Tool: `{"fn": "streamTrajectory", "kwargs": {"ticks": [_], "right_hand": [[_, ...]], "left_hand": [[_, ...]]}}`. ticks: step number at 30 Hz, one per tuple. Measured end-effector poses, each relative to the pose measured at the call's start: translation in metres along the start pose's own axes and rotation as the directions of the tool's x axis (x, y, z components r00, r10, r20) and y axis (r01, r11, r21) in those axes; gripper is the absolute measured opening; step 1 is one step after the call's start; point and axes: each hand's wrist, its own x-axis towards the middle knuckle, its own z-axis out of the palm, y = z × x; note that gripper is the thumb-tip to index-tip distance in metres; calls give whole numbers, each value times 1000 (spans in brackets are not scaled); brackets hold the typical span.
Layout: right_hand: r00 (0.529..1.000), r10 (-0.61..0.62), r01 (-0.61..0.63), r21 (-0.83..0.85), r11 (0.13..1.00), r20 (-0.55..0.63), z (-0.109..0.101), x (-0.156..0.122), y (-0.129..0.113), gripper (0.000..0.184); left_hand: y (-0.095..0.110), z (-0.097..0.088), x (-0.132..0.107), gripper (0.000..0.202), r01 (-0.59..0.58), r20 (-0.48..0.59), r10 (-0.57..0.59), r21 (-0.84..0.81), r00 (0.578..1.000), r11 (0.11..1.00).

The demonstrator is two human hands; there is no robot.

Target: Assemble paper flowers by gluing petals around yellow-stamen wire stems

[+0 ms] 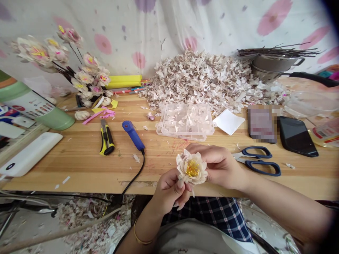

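A handmade flower with cream petals and a yellow centre is held up between my two hands at the table's front edge. My left hand pinches it from below, thumb against the underside of the petals. On the far side, the curled fingers of my right hand grip the petals at the right; some fingertips are hidden behind the bloom. Scissors with dark blue handles lie just beyond my right wrist. A clear compartment box holding loose petals sits behind the flower.
A large heap of pale petals covers the back of the wooden table. At left are a yellow-black cutter knife, a blue corded tool and finished flowers. A black phone lies at right.
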Motion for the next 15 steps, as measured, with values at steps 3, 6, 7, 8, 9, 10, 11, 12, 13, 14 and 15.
{"fn": "streamTrajectory", "kwargs": {"ticks": [3,6,7,8,9,10,11,12,13,14,15], "right_hand": [[1000,25,-25,9,1000,4,0,0,0,22],[999,42,-42,25,999,-4,0,-1,0,20],[999,47,-47,25,999,-6,0,-1,-1,20],[999,50,-50,22,999,-9,0,-1,-1,20],[999,50,-50,13,999,-12,0,-2,-1,20],[999,44,-44,-2,999,-17,0,-2,-2,20],[999,34,-35,-22,999,-21,-1,-2,-3,20],[999,21,-22,-51,998,-25,-1,-2,-3,19],[1000,5,-7,-86,996,-29,-1,-2,-4,19],[999,-18,14,-125,992,-31,-2,-2,-4,18],[998,-46,40,-168,985,-31,-2,-2,-5,17]], "left_hand": [[0,-1,0,26,-11,-1,11,1,1000,1000],[-1,-1,0,25,-18,6,18,-1,1000,1000],[-1,-1,0,25,-19,8,19,-1,1000,1000],[-1,-1,-1,24,-20,11,20,-2,1000,1000],[-1,-1,-1,24,-22,13,22,-2,1000,1000],[-1,-1,-1,24,-25,14,25,-2,1000,1000],[-1,-1,-1,24,-27,13,27,-2,1000,1000],[-1,-1,-1,23,-30,11,30,-2,999,1000],[-1,-1,-1,23,-32,8,32,-3,999,999],[-1,-1,-1,22,-35,5,35,-4,999,999],[-1,-1,-1,22,-37,3,37,-5,999,999]]}}
